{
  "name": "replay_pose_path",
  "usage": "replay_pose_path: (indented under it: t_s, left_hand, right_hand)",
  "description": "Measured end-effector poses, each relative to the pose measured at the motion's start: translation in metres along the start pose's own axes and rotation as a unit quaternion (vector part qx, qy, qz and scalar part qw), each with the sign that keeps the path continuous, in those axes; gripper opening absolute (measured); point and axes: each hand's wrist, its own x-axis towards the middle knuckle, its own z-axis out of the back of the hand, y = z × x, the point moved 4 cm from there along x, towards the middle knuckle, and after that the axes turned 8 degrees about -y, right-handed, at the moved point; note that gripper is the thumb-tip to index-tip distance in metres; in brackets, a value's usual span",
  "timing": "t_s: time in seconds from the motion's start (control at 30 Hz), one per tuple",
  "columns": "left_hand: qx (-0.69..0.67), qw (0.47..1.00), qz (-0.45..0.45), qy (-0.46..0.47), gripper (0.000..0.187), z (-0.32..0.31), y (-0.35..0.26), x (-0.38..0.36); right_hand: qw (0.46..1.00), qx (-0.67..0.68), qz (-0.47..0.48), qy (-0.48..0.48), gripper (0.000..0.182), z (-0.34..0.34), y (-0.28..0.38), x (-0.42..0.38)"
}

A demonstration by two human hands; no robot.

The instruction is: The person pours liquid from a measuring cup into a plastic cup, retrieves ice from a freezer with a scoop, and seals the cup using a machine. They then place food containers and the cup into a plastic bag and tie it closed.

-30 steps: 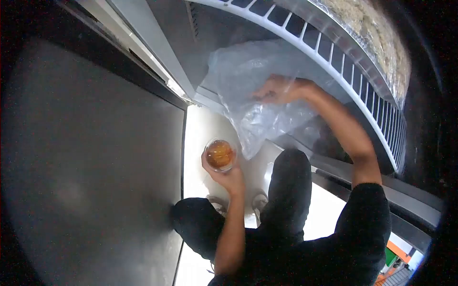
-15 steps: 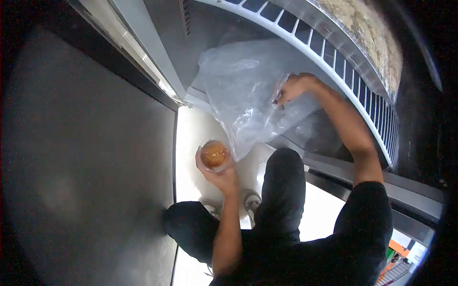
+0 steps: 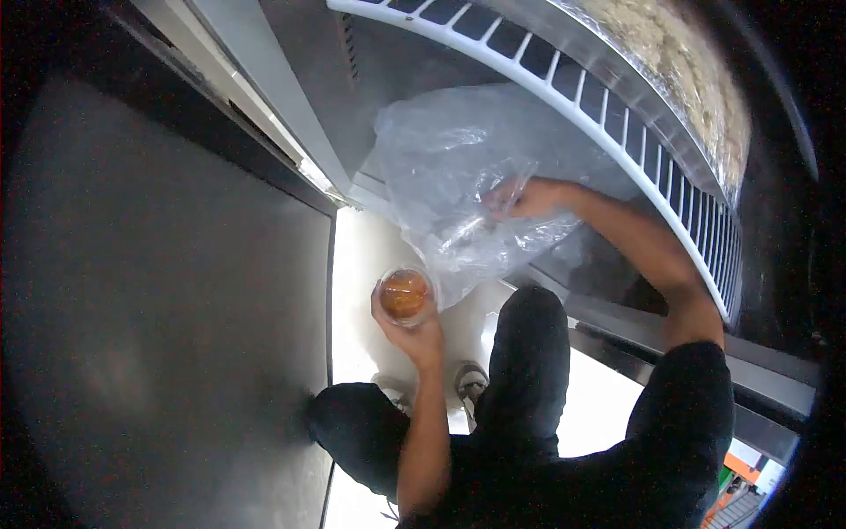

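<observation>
My left hand (image 3: 421,337) is wrapped round a clear round cup (image 3: 405,294) with something amber and shiny in it. It holds the cup upright above the pale floor, beside the lower corner of a large clear plastic bag (image 3: 432,141). The bag lies crumpled in the bottom of an open refrigerator and hangs over its front edge. My right hand (image 3: 522,197) reaches in below the wire shelf, its fingers closed on the bag's film. Loose plastic and motion blur partly cover those fingertips.
A white wire shelf (image 3: 577,106) curves just above my right forearm. On it rests a metal tray (image 3: 634,66) of pale, crumbly food (image 3: 679,62) under plastic wrap. The dark refrigerator door (image 3: 176,309) stands open at left. My knees (image 3: 533,326) are close to the sill.
My right hand has moved left and down with the film, and the bag has bunched up more. The left hand keeps its hold on the cup. The whole view has shifted slightly.
</observation>
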Motion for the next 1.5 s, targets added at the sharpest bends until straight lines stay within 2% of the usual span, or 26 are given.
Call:
replay_pose_path:
  t_s: [0.1, 0.2, 0.3, 0.37, 0.4, 0.47, 0.5, 0.6, 0.67, 0.7, 0.73, 0.77, 0.8, 0.87, 0.93, 1.0, 1.07, 1.13, 1.2, 1.27, 1.3, 1.4, 1.47, 1.5]
  left_hand:
    - [-0.002, 1.000, 0.010, -0.007, 0.076, 0.000, 0.000, -0.001]
    - [-0.003, 1.000, 0.006, -0.012, 0.079, 0.000, 0.006, -0.004]
    - [0.014, 0.998, 0.032, -0.053, 0.080, 0.002, 0.027, -0.015]
    - [0.023, 0.997, 0.036, -0.064, 0.081, 0.005, 0.037, -0.020]
    - [0.028, 0.996, 0.039, -0.074, 0.082, 0.009, 0.041, -0.026]
    - [0.043, 0.993, 0.066, -0.085, 0.080, 0.010, 0.051, -0.032]
    - [0.058, 0.990, 0.090, -0.090, 0.079, 0.013, 0.056, -0.038]
    - [0.144, 0.980, 0.125, -0.058, 0.075, 0.017, 0.093, -0.046]
    - [0.131, 0.979, 0.143, -0.066, 0.071, 0.011, 0.099, -0.050]
    - [0.113, 0.978, 0.164, -0.065, 0.066, 0.008, 0.106, -0.050]
    - [0.115, 0.977, 0.164, -0.069, 0.066, 0.003, 0.119, -0.055]
    - [0.127, 0.980, 0.136, -0.075, 0.067, -0.004, 0.130, -0.058]
    - [0.138, 0.981, 0.108, -0.080, 0.068, -0.010, 0.140, -0.062]
    - [0.132, 0.983, 0.115, -0.051, 0.070, -0.022, 0.145, -0.063]
    - [0.129, 0.984, 0.121, -0.021, 0.072, -0.033, 0.149, -0.063]
    - [0.036, 0.992, 0.119, 0.018, 0.074, -0.044, 0.151, -0.061]
    - [0.073, 0.991, 0.113, -0.001, 0.074, -0.045, 0.129, -0.059]
    - [0.111, 0.988, 0.103, -0.025, 0.074, -0.045, 0.122, -0.053]
    - [0.062, 0.998, 0.021, -0.021, 0.074, -0.047, 0.119, -0.049]
    - [0.057, 0.998, 0.005, -0.024, 0.073, -0.048, 0.119, -0.050]
    - [0.054, 0.998, -0.007, -0.029, 0.073, -0.048, 0.118, -0.051]
    - [0.027, 0.999, 0.012, -0.036, 0.076, -0.049, 0.110, -0.049]
    - [0.027, 0.999, 0.042, -0.006, 0.078, -0.052, 0.098, -0.045]
    - [0.030, 0.997, 0.072, 0.023, 0.081, -0.054, 0.094, -0.043]
  right_hand:
    - [0.999, 0.037, 0.001, 0.009, 0.041, -0.017, 0.033, 0.006]
    - [0.999, 0.002, 0.026, 0.034, 0.042, -0.024, 0.040, 0.009]
    - [0.994, 0.007, 0.041, 0.105, 0.042, -0.025, 0.038, 0.013]
    - [0.999, 0.012, 0.044, 0.023, 0.041, -0.019, 0.044, 0.019]
    - [0.999, 0.014, 0.043, 0.030, 0.041, -0.021, 0.041, 0.022]
    - [0.992, 0.102, -0.050, 0.050, 0.042, -0.021, 0.025, 0.036]
    - [0.992, 0.102, -0.053, 0.059, 0.042, -0.026, 0.022, 0.038]
    - [0.996, 0.062, -0.004, 0.061, 0.040, -0.034, 0.019, 0.045]
    - [0.996, 0.012, 0.065, 0.056, 0.043, -0.026, 0.034, 0.042]
    - [0.996, 0.013, 0.068, 0.057, 0.043, -0.026, 0.037, 0.042]
    - [0.991, -0.051, 0.118, 0.028, 0.045, -0.026, 0.042, 0.039]
    - [0.979, -0.117, 0.165, -0.002, 0.047, -0.026, 0.044, 0.037]
    - [0.979, -0.119, 0.166, 0.000, 0.047, -0.031, 0.036, 0.036]
    - [0.925, -0.241, 0.282, -0.080, 0.050, -0.038, 0.033, 0.034]
    - [0.930, -0.224, 0.281, -0.071, 0.048, -0.033, 0.030, 0.032]
    - [0.936, -0.205, 0.280, -0.063, 0.047, -0.029, 0.036, 0.035]
    - [0.960, -0.116, 0.252, -0.032, 0.042, -0.031, 0.038, 0.037]
    - [0.962, -0.102, 0.253, -0.032, 0.039, -0.024, 0.048, 0.033]
    - [0.963, -0.088, 0.253, -0.033, 0.037, -0.025, 0.052, 0.030]
    - [0.982, -0.092, 0.163, 0.006, 0.033, -0.025, 0.047, 0.024]
    - [0.983, -0.094, 0.160, 0.004, 0.033, -0.023, 0.048, 0.021]
    - [0.986, -0.106, 0.126, 0.002, 0.030, -0.017, 0.056, 0.024]
    - [0.994, 0.004, 0.091, 0.066, 0.029, -0.011, 0.067, 0.028]
    - [0.994, 0.004, 0.092, 0.066, 0.029, -0.006, 0.072, 0.029]
